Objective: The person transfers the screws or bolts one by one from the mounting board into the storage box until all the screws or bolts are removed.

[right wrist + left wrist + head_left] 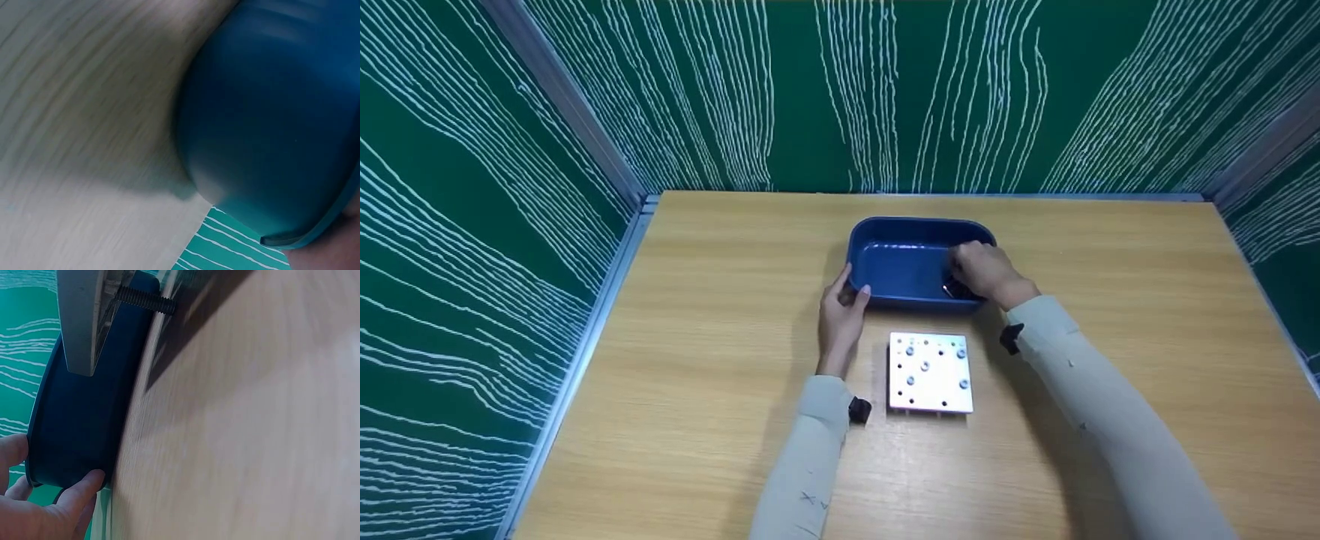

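A dark blue plastic bin (900, 271) stands on the table. My left hand (841, 321) grips its near left corner; in the left wrist view the thumb (84, 492) lies against the outer wall and the other fingers reach round the corner. My right hand (982, 268) reaches over the right side into the bin, knuckles up. Its fingertips are hidden, and a small dark, shiny item (958, 289) shows below them, too unclear to name. Nearer to me lies a square silver metal plate (937, 375) with holes and several bolts. A black threaded bolt (146, 299) sticks out beneath it.
The wooden table (720, 337) is bordered by metal rails (607, 300) and green walls (795, 97) with wavy white lines. The metal plate sits between my forearms, just in front of the bin.
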Motion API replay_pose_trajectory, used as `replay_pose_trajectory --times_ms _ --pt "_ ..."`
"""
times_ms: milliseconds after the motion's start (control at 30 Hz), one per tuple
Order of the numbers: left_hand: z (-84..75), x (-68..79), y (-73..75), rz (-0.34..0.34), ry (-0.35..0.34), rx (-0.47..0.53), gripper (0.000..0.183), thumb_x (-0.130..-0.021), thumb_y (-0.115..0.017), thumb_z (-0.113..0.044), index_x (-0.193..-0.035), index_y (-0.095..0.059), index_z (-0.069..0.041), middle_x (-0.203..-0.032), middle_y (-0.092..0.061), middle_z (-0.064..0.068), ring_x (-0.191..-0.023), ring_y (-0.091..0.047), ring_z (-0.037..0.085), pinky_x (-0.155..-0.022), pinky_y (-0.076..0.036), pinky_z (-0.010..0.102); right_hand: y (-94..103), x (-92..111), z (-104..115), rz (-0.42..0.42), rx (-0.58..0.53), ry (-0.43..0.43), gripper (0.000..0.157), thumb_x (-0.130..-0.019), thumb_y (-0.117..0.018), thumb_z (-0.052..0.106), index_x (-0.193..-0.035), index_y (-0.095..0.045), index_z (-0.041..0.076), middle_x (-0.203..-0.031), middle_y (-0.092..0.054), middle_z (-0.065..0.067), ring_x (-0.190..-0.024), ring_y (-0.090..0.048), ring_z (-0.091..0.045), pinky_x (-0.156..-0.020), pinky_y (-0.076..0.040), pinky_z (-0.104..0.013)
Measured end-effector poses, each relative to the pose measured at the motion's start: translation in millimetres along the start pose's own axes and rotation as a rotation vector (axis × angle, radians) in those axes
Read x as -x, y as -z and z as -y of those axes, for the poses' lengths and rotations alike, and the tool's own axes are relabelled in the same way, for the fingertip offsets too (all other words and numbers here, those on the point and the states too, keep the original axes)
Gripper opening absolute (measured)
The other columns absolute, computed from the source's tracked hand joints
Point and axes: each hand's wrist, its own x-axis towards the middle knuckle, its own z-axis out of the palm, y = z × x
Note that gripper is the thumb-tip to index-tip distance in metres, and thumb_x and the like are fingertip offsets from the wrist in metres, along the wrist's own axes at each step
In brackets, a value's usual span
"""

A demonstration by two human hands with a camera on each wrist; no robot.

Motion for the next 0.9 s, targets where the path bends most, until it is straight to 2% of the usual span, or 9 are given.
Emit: replay_pose_trajectory --times_ms 233,467,733,900 --pt "-0.3 0.8 0.5 0.001 0.021 -0.023 0.056 -0.105 -0.067 -0.022 -0.159 -0.051 -0.024 -0.154 -0.053 0.013 -0.138 -0.058 0.028 -0.113 -0.050 0.038 -1.6 -0.5 0.9 0.037 0.032 -0.011 0.014 -0.104 -0.061 0.002 -0.106 -0.072 -0.006 -0.093 -0.074 -0.022 -0.080 -0.075 -0.033 -0.071 -0.064 -0.044" --pt "1.4 0.1 0.6 0.011 -0.027 0.049 0.056 -0.104 -0.067 -0.016 -0.158 -0.052 -0.016 -0.148 -0.056 0.020 -0.132 -0.062 0.030 -0.111 -0.051 0.041 -4.2 -1.4 1.5 0.034 0.006 -0.042 0.017 -0.101 -0.058 -0.004 -0.090 -0.072 -0.004 -0.074 -0.068 -0.014 -0.066 -0.068 -0.027 -0.059 -0.052 -0.035" --pt "1.3 0.0 1.4 0.007 -0.007 0.016 0.056 -0.105 -0.067 -0.020 -0.158 -0.052 -0.020 -0.148 -0.058 0.017 -0.133 -0.061 0.028 -0.111 -0.051 0.041 -4.0 -1.6 3.7 0.051 -0.015 -0.052 0.020 -0.102 -0.058 -0.002 -0.088 -0.072 -0.001 -0.073 -0.067 -0.012 -0.065 -0.068 -0.025 -0.059 -0.052 -0.034" --pt "1.0 -0.1 1.2 0.004 0.001 0.015 0.056 -0.104 -0.068 -0.020 -0.158 -0.052 -0.021 -0.147 -0.058 0.016 -0.132 -0.061 0.028 -0.110 -0.051 0.041 -3.7 -2.3 5.4 0.052 0.009 -0.051 0.020 -0.102 -0.059 -0.002 -0.088 -0.073 0.000 -0.075 -0.068 -0.012 -0.067 -0.069 -0.026 -0.061 -0.055 -0.037"
